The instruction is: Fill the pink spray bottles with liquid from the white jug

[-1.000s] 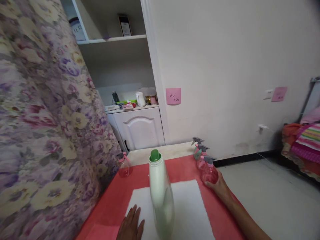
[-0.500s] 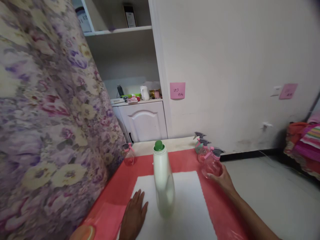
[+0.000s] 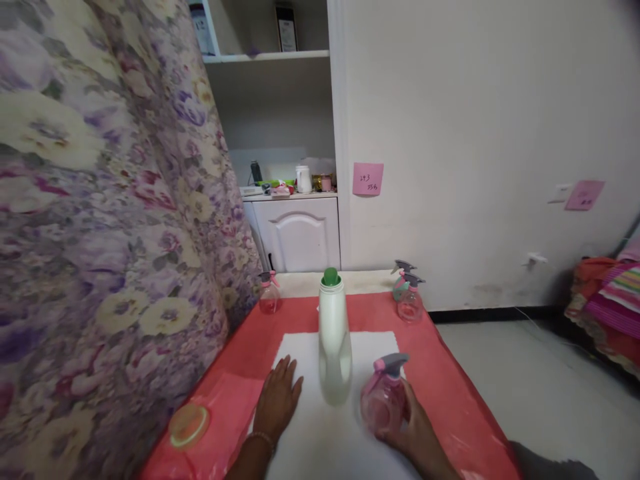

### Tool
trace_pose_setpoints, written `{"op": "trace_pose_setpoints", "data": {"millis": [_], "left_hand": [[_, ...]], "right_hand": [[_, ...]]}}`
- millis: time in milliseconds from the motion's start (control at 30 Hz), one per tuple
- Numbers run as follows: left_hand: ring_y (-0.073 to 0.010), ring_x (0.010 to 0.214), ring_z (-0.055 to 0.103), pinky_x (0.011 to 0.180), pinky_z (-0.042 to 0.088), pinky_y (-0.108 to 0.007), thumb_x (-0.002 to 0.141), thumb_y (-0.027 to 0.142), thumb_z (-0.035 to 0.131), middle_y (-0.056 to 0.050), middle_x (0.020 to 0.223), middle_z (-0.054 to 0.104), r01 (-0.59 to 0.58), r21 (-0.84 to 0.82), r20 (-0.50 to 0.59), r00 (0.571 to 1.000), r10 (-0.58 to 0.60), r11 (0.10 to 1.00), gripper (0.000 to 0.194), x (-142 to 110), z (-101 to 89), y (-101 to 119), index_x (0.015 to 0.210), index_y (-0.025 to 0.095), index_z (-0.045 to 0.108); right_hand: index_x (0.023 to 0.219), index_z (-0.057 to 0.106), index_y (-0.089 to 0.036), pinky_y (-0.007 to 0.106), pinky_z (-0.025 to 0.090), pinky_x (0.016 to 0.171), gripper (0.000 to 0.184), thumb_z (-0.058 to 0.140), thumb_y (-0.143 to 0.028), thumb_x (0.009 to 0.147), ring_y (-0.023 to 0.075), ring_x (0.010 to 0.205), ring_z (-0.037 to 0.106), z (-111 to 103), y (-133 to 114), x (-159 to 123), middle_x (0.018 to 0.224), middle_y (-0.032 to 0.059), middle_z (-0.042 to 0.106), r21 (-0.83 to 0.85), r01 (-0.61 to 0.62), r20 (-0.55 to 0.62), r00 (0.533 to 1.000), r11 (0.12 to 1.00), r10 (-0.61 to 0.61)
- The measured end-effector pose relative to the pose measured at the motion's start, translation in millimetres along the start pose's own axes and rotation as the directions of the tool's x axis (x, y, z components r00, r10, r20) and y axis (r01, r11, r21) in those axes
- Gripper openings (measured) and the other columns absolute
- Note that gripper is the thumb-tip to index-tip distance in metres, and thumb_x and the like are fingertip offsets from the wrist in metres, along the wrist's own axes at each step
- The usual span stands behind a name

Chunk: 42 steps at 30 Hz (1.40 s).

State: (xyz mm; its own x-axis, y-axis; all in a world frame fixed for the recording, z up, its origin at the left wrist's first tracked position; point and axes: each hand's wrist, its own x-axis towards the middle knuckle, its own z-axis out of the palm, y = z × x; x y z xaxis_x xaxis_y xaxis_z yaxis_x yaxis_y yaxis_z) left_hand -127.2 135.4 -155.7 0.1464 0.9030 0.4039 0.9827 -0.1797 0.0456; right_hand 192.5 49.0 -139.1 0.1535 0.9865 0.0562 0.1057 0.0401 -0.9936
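Note:
My right hand (image 3: pixel 413 430) is wrapped round a pink spray bottle with a grey trigger head (image 3: pixel 384 400), holding it over the white mat (image 3: pixel 320 440), just right of a tall white bottle with a green cap (image 3: pixel 334 340). My left hand (image 3: pixel 279 402) lies flat, fingers stretched out, on the mat's left edge beside the white bottle. Two more spray bottles (image 3: pixel 409 297) stand at the far right of the red table (image 3: pixel 450 400), and a small pink one (image 3: pixel 269 297) stands at the far left.
A round orange lid (image 3: pixel 189 425) lies on the table's near left. A flowered curtain (image 3: pixel 100 233) hangs close along the left side. Behind the table are a white cabinet (image 3: pixel 297 233) with shelves and a wall with pink notes (image 3: pixel 367 179).
My right hand has taken the pink spray bottle from the far right group and carried it toward me, onto the mat beside the white bottle. The camera has tilted down.

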Motion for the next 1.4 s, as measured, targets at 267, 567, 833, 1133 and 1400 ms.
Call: {"op": "trace_pose_setpoints", "data": {"millis": [267, 567, 833, 1133, 1400], "left_hand": [[-0.0294, 0.133, 0.051, 0.110, 0.040, -0.048, 0.094, 0.037, 0.039, -0.016, 0.142, 0.057, 0.007, -0.006, -0.018, 1.000, -0.008, 1.000, 0.048, -1, 4.0, -1, 0.131, 0.013, 0.059], [-0.0281, 0.133, 0.050, 0.110, 0.039, -0.047, 0.094, 0.036, 0.039, -0.016, 0.141, 0.058, 0.010, -0.001, -0.002, 1.000, -0.010, 1.000, 0.046, -3, 4.2, -3, 0.130, 0.014, 0.059], [-0.0282, 0.131, 0.052, 0.108, 0.041, -0.045, 0.093, 0.032, 0.037, -0.016, 0.140, 0.059, 0.040, 0.052, 0.058, 0.997, -0.043, 0.998, 0.047, 1, -4.1, 0, 0.129, 0.011, 0.060], [-0.0312, 0.137, 0.045, 0.109, 0.038, -0.051, 0.094, 0.048, 0.040, -0.017, 0.149, 0.047, 0.019, 0.133, 0.024, 0.999, -0.022, 0.991, 0.058, -55, -8.9, 23, 0.140, 0.015, 0.050], [-0.0310, 0.135, 0.047, 0.107, 0.042, -0.051, 0.095, 0.049, 0.040, -0.016, 0.147, 0.051, -0.018, 0.188, -0.019, 1.000, 0.022, 0.982, 0.057, -59, -12.0, 26, 0.140, 0.016, 0.050]], "right_hand": [[0.130, 0.043, -0.027, 0.043, 0.044, 0.103, 0.086, 0.073, -0.017, 0.049, 0.0325, 0.121, 0.056, 12, -2, -18, 0.130, 0.0063, 0.060, 0.070, 0.022, 0.122, 0.992, 0.997, -0.031], [0.129, 0.042, -0.032, 0.041, 0.050, 0.096, 0.086, 0.073, -0.015, 0.050, 0.0307, 0.111, 0.063, 15, -21, -21, 0.122, 0.0036, 0.067, 0.126, 0.010, 0.150, 0.988, 0.992, -0.029], [0.123, 0.046, -0.028, 0.043, 0.051, 0.094, 0.075, 0.072, -0.021, 0.053, 0.0325, 0.111, 0.063, 14, -37, -25, 0.118, 0.0062, 0.069, 0.121, 0.018, 0.134, 0.990, 0.993, -0.034], [0.122, 0.049, -0.028, 0.046, 0.052, 0.094, 0.068, 0.073, -0.027, 0.059, 0.0328, 0.106, 0.066, 9, -30, -29, 0.116, 0.0070, 0.071, 0.131, 0.081, 0.087, 0.992, 0.988, -0.092], [0.129, 0.043, -0.022, 0.041, 0.049, 0.099, 0.081, 0.071, -0.029, 0.053, 0.0330, 0.120, 0.060, 9, -9, -29, 0.131, 0.0130, 0.062, 0.053, 0.059, 0.088, 0.994, 0.997, -0.064]]}}
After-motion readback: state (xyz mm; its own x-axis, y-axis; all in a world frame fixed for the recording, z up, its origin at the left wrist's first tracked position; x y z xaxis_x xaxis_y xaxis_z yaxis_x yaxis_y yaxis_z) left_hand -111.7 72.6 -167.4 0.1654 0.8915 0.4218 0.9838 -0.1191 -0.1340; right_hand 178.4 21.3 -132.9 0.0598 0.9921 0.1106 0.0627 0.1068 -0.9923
